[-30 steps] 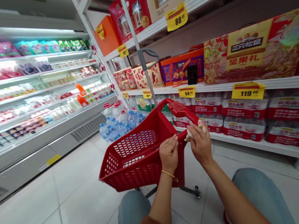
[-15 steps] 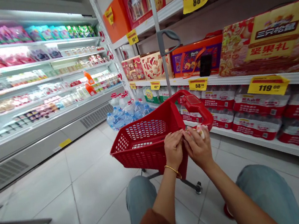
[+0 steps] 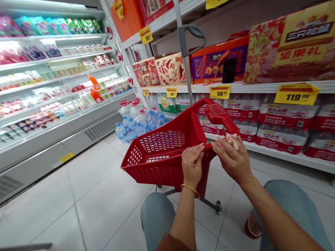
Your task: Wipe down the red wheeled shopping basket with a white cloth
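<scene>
A red plastic shopping basket (image 3: 155, 175) with perforated walls stands in front of my knees on a grey wheeled frame. My left hand (image 3: 193, 166) is closed over the basket's near rim, fingertips curled on the edge. Just right of it, my right hand (image 3: 233, 160) presses a crumpled white and pink cloth (image 3: 233, 141) against the near end of the red handle (image 3: 219, 117). Part of the cloth is hidden under the fingers. The visible inside of the basket shows only its slatted walls and floor.
Shelves with gift boxes (image 3: 302, 45) and packs of bottled water (image 3: 278, 136) stand close on the right. Blue water jugs (image 3: 140, 126) sit behind the basket. A lit fridge (image 3: 28, 143) runs along the left. A red cup (image 3: 253, 226) is on the floor by my right knee.
My right hand has slid right with the cloth, away from my left hand, opening a gap between them. My left hand stays on the rim. More of the red cup shows.
</scene>
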The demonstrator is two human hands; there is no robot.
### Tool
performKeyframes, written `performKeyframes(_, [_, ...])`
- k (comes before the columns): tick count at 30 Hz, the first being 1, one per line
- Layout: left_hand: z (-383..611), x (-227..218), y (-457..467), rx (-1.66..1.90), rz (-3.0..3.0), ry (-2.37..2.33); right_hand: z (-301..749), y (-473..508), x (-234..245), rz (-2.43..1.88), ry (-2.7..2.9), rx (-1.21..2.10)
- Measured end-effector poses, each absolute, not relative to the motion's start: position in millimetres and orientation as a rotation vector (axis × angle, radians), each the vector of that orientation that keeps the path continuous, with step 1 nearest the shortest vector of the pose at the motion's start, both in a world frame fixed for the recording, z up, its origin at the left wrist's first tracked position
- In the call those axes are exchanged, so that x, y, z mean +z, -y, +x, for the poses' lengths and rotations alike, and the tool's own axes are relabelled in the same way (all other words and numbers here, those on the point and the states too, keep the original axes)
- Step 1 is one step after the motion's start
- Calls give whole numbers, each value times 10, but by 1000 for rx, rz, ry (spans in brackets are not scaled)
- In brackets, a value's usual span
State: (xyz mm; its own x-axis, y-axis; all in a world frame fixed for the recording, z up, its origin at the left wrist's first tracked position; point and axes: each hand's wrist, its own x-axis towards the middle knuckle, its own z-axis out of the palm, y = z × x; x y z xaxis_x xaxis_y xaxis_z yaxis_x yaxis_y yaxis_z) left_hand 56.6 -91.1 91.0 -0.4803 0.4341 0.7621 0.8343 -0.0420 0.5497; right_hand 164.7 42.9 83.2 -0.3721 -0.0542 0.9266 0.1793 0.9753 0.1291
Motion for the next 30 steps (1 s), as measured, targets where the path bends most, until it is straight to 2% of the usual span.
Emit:
performKeyframes(5, [565, 908, 909, -1533, -1343, 1882, 1704, -513, 909, -122, 1909, -272])
performKeyframes(14, [675, 934, 868, -1501, -1204, 1884, 1662, -351, 927, -281, 1861, -98])
performKeyframes(30, [866, 894, 725, -1214, -1207, 1973, 1596, -192, 772, -80, 1981, -169])
